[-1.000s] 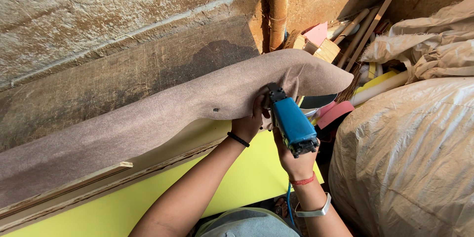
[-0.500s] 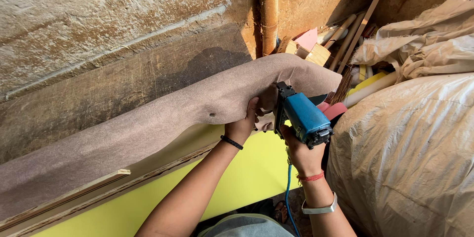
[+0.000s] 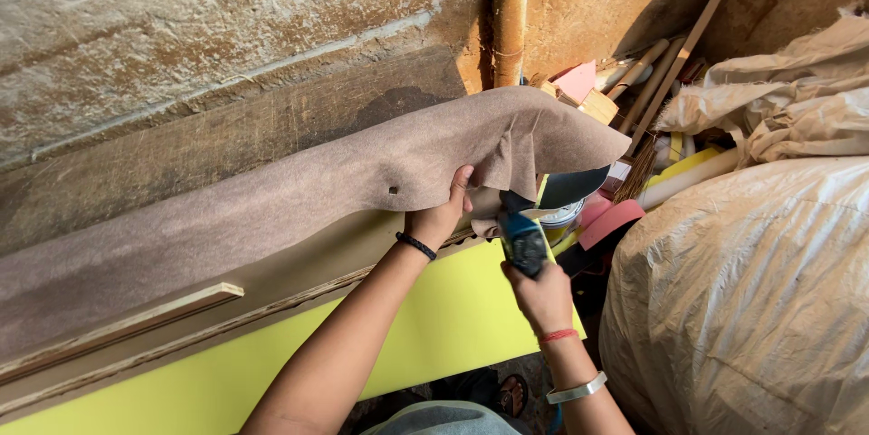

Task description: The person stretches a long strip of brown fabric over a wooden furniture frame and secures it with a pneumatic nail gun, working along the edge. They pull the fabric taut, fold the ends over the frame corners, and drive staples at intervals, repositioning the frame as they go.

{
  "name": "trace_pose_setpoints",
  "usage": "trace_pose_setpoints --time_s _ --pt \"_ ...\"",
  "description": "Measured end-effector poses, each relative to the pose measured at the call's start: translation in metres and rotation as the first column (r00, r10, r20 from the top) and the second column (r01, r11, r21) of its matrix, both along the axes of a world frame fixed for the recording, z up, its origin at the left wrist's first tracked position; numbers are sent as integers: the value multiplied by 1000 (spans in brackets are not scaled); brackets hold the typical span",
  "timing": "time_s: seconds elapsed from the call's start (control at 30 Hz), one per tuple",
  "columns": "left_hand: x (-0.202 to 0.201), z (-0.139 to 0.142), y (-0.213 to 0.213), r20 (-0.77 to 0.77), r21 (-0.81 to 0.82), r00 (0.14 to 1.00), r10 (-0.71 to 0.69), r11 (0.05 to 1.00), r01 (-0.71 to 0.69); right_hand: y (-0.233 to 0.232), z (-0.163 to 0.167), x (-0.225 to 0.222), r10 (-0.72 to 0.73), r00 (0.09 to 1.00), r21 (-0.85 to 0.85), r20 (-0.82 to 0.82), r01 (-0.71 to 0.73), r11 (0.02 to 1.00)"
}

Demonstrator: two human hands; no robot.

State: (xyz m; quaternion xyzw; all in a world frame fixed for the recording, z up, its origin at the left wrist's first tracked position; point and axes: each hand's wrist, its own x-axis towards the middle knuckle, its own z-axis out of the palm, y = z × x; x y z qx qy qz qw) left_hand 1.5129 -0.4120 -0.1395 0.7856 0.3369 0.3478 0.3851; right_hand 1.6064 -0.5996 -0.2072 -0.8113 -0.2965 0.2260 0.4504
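Observation:
My left hand (image 3: 441,210) grips the lower edge of a brown felt-like fabric (image 3: 299,200) that is draped over a long padded board. A black band sits on that wrist. My right hand (image 3: 541,295) holds a blue hand-held stapler tool (image 3: 522,238), its nose pointing up under the fabric's folded end near the board's corner. A red thread and a silver bracelet are on the right wrist. Below the fabric runs a plywood edge (image 3: 272,308) and a bright yellow panel (image 3: 434,326).
A large plastic-wrapped bulky bundle (image 3: 751,299) fills the right side. Wood scraps, sticks, a pink block (image 3: 579,82) and rolls are piled behind the board's end. A rough stained wall (image 3: 226,37) with a vertical pipe (image 3: 511,9) stands behind. A loose wooden strip (image 3: 136,317) lies at left.
The stapler has swung down and turned nose-up under the fabric's end. My left hand has shifted its hold along the fabric's lower edge. The view has moved slightly.

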Motion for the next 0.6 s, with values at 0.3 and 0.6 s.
trace_pose_setpoints --time_s 0.3,0.6 --pt "-15 46 -15 -101 -258 962 -252 941 220 38 -107 -82 309 888 -209 341 -249 946" --pt "-201 220 86 -460 216 811 -361 841 496 98 104 -133 608 473 769 -638 443 462"
